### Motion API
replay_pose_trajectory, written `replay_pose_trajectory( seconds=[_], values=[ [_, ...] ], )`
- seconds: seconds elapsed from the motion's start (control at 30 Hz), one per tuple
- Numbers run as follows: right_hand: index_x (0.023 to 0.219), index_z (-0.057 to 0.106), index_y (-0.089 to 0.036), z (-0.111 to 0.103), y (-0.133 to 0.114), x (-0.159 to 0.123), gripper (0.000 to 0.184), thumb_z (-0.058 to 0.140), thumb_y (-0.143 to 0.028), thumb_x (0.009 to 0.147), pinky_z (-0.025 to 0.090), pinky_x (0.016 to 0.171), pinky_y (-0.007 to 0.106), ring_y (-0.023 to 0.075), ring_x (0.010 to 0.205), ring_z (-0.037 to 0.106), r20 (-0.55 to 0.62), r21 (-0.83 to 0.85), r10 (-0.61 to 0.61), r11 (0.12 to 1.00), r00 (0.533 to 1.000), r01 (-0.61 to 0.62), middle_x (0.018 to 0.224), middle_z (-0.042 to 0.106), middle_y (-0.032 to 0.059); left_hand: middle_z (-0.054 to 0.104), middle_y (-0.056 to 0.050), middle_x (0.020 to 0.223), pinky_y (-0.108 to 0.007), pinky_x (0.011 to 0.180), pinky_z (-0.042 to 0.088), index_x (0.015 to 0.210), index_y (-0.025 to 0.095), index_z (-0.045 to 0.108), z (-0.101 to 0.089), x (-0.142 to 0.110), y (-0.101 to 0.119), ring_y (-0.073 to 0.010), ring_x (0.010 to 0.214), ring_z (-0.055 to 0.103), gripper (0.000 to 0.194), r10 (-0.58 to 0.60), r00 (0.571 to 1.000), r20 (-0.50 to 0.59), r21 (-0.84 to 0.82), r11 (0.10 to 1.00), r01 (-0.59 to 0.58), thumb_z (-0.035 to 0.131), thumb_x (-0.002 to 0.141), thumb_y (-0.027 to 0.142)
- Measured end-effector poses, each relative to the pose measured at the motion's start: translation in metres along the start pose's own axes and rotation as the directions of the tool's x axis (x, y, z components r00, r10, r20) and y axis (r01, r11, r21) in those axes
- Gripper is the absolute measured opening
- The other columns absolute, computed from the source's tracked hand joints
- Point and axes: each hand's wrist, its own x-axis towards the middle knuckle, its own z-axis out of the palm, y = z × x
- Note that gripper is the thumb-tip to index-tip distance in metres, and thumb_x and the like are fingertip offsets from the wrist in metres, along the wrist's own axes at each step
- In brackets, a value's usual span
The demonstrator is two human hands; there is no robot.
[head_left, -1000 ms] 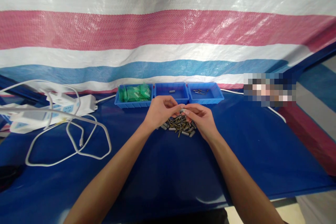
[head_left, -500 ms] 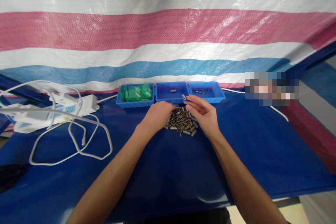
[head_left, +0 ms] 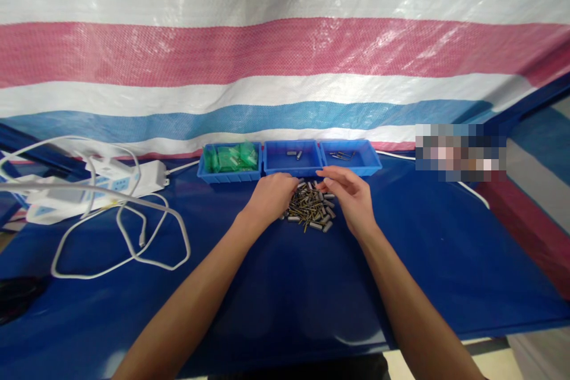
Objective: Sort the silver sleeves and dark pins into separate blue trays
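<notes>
The grip of your right hand (head_left: pixel 351 197) is loosely spread, your left hand's (head_left: pixel 272 197) I cannot tell; the parts (head_left: pixel 308 208) look light, stiff, slippery: pinch mid-length.

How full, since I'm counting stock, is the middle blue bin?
Nearly empty: in the middle blue bin, only two gray cylinders show, with its floor visible around them.

The sheet (head_left: pixel 285 50) is striped white, red and blue, the desk (head_left: pixel 289 297) dark blue, the bins (head_left: pixel 278 160) brighter blue. The pieces (head_left: pixel 309 206), small here, look grey and brassy.
</notes>
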Motion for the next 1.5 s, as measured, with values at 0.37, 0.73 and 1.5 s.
replay_pose_trajectory(
  seconds=[0.37,0.73,1.5],
  values=[
    [0.104,0.079,-0.025,-0.003,-0.004,0.001,0.022,0.081,-0.036,0.085,0.059,0.072,0.032,0.0164,0.074,0.073,-0.031,-0.041,0.042,0.998,0.999,-0.043,0.098,0.081,0.0035,0.074,-0.005,0.086,-0.029,0.072,0.048,0.088,0.017,0.07,-0.01,0.0,-0.014,-0.0207,0.08,0.07,0.013,0.068,0.994,-0.09,-0.263,0.961,-0.089,0.063,0.087,0.006],
    [0.106,0.078,-0.026,0.003,-0.003,-0.003,0.032,0.087,-0.041,0.079,0.059,0.067,0.03,0.016,0.068,0.071,0.057,-0.144,0.109,0.985,0.992,-0.1,0.083,0.077,0.0,0.072,0.0,0.08,-0.024,0.074,0.05,0.091,0.017,0.068,-0.019,-0.001,-0.014,-0.0143,0.075,0.069,0.017,0.086,0.956,-0.28,-0.478,0.852,-0.216,0.067,0.081,0.003],
    [0.106,0.081,-0.023,-0.01,-0.002,0.003,0.031,0.085,-0.041,0.081,0.063,0.094,0.045,0.0254,0.094,0.079,-0.269,-0.209,-0.141,0.974,0.953,0.085,0.108,0.082,0.0073,0.079,-0.011,0.108,-0.036,0.087,0.056,0.113,0.023,0.077,-0.011,-0.003,-0.001,-0.0278,0.101,0.075,0.028,-0.052,0.998,0.039,-0.01,0.999,0.053,0.058,0.096,0.013]
  ],
)
